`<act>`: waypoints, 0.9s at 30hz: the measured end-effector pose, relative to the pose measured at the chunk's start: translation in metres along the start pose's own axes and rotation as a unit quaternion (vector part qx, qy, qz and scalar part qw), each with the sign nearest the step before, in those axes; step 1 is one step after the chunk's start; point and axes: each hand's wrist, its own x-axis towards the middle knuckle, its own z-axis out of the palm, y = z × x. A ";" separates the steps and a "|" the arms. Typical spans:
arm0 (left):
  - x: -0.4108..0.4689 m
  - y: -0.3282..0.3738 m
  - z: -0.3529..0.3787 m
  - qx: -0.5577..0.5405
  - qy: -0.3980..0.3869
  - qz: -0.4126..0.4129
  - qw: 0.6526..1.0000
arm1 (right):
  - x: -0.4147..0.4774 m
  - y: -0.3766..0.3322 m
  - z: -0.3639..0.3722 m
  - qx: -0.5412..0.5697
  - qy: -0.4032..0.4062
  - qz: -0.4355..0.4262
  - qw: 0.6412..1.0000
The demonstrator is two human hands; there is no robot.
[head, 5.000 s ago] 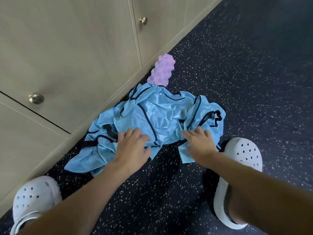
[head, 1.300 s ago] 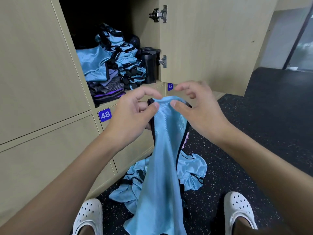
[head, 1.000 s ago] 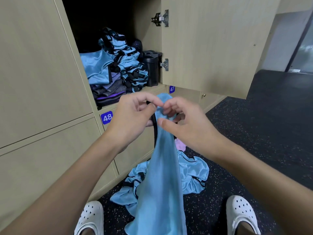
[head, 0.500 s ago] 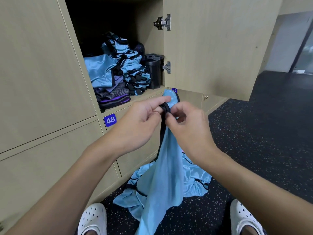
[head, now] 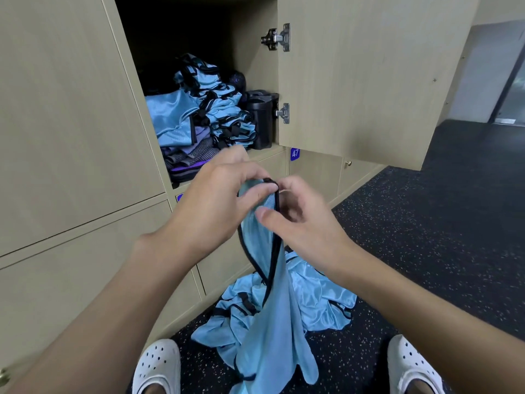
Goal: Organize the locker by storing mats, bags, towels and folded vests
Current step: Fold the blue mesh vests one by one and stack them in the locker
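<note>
Mid-fold step: my left hand (head: 216, 203) and right hand (head: 304, 223) each keep a pinch grip on the black-trimmed top edge of the blue vest (head: 272, 302), which hangs above the floor pile (head: 324, 294); next I'd fold it flat, then stack it in the locker (head: 270, 152).

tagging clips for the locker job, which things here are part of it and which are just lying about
Part of the job: blue vest pinched by left hand and right hand; vest heap on the floor; folded vests in the open locker.
Just there: black container; white clogs; number tag 47.
</note>
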 end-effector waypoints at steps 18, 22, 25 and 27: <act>0.006 0.012 -0.006 -0.079 0.141 -0.089 0.983 | 0.002 -0.004 -0.010 -0.175 0.056 -0.010 0.983; 0.006 0.008 -0.013 -0.072 0.140 -0.091 0.983 | 0.003 0.001 -0.014 -0.212 0.059 0.014 0.975; 0.008 0.007 -0.023 -0.051 0.153 -0.100 0.982 | 0.007 0.008 -0.018 -0.226 0.085 0.045 0.969; 0.008 0.003 -0.030 -0.035 0.167 -0.111 0.979 | 0.008 0.009 -0.018 -0.216 0.079 0.060 0.971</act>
